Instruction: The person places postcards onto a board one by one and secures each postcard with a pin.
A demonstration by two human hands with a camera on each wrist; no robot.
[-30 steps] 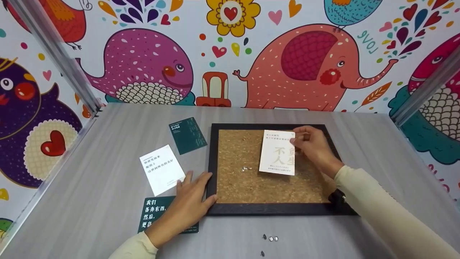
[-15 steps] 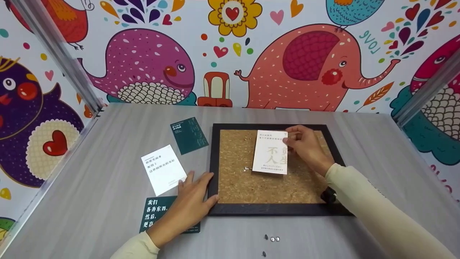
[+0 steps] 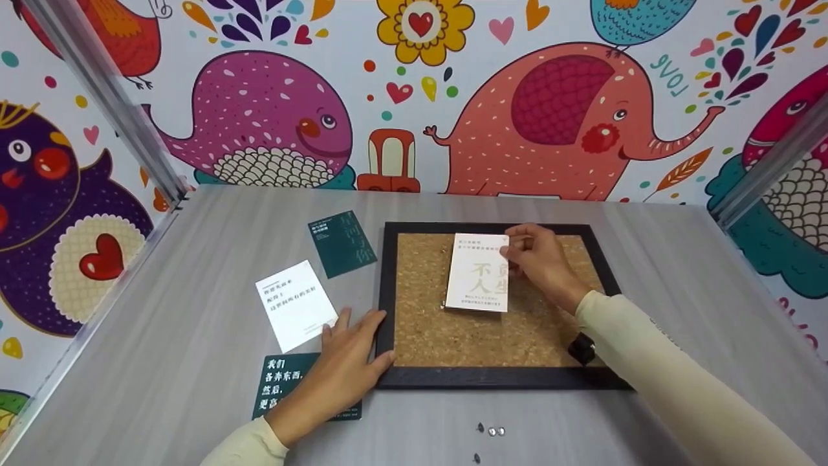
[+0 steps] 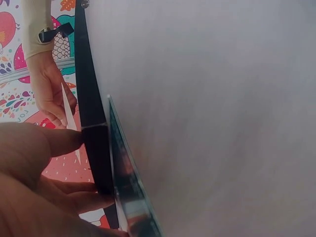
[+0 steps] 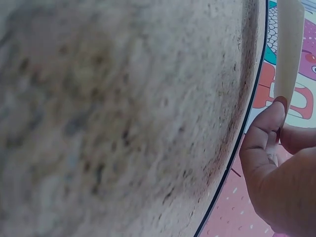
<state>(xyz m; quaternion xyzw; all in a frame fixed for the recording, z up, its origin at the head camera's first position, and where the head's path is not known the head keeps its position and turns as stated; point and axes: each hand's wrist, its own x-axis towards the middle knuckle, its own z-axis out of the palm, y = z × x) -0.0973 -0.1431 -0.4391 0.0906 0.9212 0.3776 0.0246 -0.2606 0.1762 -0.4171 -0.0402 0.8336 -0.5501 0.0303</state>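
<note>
A white card with gold lettering [image 3: 475,281] is pinched at its upper right edge by my right hand [image 3: 546,265]. It is held just over the cork board [image 3: 485,343], towards the board's back middle. In the right wrist view the card [image 5: 288,49] shows pale and nearly edge-on between thumb and finger. My left hand [image 3: 349,356] rests at the left side of the board's black frame, its fingers spread and fairly straight. The left wrist view shows the black frame [image 4: 94,94] against the thumb and fingertips.
Another white card [image 3: 294,304] and a dark green card [image 3: 341,244] lie left of the board. A second green card [image 3: 278,378] is partly under my left forearm. Several metal thumbtacks [image 3: 492,432] lie in front of the board. A patterned wall stands behind.
My right hand has carried the white card leftward over the cork board. The small pale bits on the cork are now mostly covered by it. My left hand stays put.
</note>
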